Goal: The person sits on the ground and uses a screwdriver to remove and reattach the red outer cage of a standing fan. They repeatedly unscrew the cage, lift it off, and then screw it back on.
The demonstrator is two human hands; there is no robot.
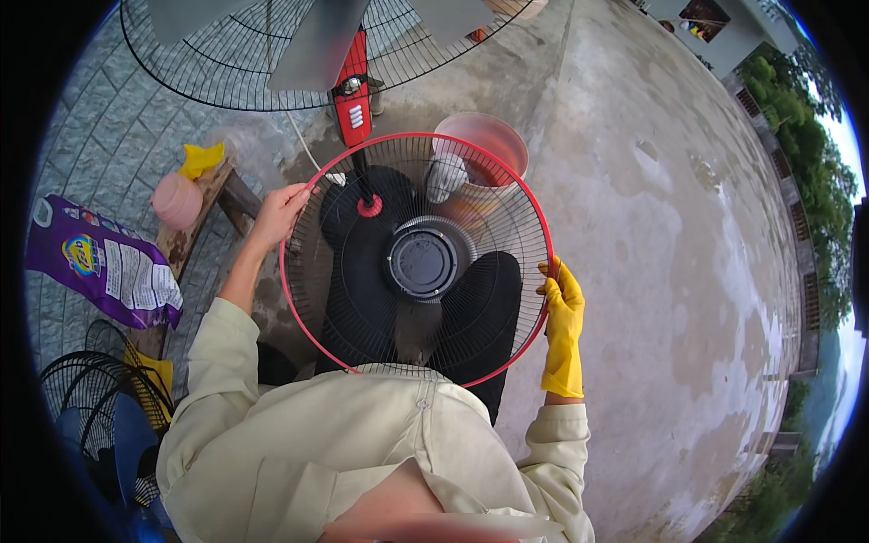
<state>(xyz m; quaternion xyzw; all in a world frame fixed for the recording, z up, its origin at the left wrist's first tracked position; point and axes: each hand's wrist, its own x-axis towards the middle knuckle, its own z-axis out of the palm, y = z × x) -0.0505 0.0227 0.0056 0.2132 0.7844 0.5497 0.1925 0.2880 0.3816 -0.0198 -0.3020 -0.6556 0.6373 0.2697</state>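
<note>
The left hand [282,215] was closed on the rim of a round fan grille [424,261], pinching its far left edge between the thumb and the fingers. Its forearm was bare below the pushed-up sleeve and slanted forward and inward from an elbow held out to the side. The right hand [563,317], in a yellow rubber glove, gripped the grille's right edge, a little nearer the body than the left hand's hold; its fingers pointed forward and bent inward over the rim, the wrist nearly straight above the sleeve cuff, with the elbow drawn back beside the torso. Between the two hands the grille, red-rimmed with thin dark wires and a dark round centre, lay face up above the person's dark-trousered legs, its near edge at the front of the pale shirt [362,434]; whether it rested on the legs could not be told. Just past its far edge stood a red fan column [355,104] with grey blades [317,50] above. A bucket [498,136] stood on the concrete floor [652,271] beyond the grille's far right edge, with a greyish cloth [445,178] at its side. To the left, a pink container [177,201] sat toward the far end of a wooden bench [186,240], and a purple bag [100,258] lay by the bench's outer edge.
</note>
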